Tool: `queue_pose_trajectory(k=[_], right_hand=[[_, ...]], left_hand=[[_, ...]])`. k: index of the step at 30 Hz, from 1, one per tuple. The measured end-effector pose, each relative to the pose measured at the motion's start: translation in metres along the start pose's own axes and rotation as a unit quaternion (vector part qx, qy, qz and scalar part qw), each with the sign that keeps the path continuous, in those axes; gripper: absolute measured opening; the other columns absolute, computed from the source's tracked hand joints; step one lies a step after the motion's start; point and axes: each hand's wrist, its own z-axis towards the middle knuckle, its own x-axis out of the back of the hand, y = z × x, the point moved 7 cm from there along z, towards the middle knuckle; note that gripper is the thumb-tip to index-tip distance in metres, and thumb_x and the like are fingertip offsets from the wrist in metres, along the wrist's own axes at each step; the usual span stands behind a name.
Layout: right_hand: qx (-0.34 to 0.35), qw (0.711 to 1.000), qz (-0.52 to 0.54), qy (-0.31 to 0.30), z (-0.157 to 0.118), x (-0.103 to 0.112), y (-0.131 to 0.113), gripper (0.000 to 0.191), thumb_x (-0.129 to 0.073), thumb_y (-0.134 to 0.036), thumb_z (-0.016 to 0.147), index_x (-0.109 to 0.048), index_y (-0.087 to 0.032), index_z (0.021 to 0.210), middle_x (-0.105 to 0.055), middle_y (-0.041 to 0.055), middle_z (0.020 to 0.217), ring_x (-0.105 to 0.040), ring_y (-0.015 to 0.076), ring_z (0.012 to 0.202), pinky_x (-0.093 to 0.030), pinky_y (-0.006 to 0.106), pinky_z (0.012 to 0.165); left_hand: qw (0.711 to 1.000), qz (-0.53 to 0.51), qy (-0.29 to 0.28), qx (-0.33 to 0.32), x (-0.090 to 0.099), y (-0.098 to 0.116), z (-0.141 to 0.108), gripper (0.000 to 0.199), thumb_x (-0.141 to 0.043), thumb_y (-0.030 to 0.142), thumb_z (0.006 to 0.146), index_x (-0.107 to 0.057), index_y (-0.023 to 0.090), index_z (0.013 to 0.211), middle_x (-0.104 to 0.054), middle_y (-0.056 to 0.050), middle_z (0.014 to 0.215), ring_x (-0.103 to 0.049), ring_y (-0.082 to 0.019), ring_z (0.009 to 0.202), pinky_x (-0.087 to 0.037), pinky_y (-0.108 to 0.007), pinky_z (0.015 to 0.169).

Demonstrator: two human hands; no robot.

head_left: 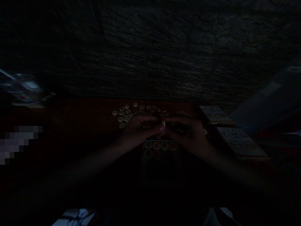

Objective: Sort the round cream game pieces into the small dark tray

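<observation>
Both of my hands meet in the dim middle of the head view. Between their fingertips is a pale round Chinese chess piece [163, 123], seen tilted on its edge. My left hand [141, 127] pinches it with the thumb against its face. The closed fingers of my right hand [188, 128] touch it from the other side. Just below them lies a shallow tray [143, 175], where several Chinese chess pieces [156, 145] rest flat with red or dark characters upward. Beyond my left hand, loose Chinese chess pieces [121, 113] are scattered on the table.
Two stacked-looking printed boxes [215, 113] [240, 141] sit at the right. One more pale piece [205, 131] shows beside my right hand. A clear plastic-looking item [25, 89] stands at the far left. A rough stone-like wall [145, 47] rises behind the dark table [82, 116].
</observation>
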Motion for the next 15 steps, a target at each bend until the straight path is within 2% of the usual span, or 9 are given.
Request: queue_pose_trajectory(k=[8, 15], right_hand=[[-0.001, 1.000, 0.010, -0.001, -0.0004, -0.0008, 0.0001, 0.033, -0.084, -0.030, 0.081, -0.076, -0.029, 0.114, -0.070, 0.0037, 0.099, -0.069, 0.0176, 0.081, -0.057, 0.031, 0.069], [0.005, 1.000, 0.004, -0.002, 0.0003, -0.0002, -0.0015, 0.031, -0.083, -0.028, 0.082, -0.077, -0.027, 0.112, -0.071, 0.0043, 0.100, -0.070, 0.0188, 0.087, -0.057, 0.031, 0.073]], left_hand=[[1.000, 0.003, -0.013, -0.006, -0.0004, -0.0015, 0.0007, 0.024, -0.081, 0.036, 0.082, -0.080, 0.016, 0.094, -0.077, -0.005, 0.079, -0.071, -0.015, 0.070, -0.059, -0.025, 0.067], [1.000, -0.011, -0.001, 0.003, 0.0004, -0.0011, -0.0002, 0.024, -0.087, 0.030, 0.075, -0.079, 0.018, 0.093, -0.078, -0.004, 0.084, -0.072, -0.015, 0.070, -0.060, -0.025, 0.068]])
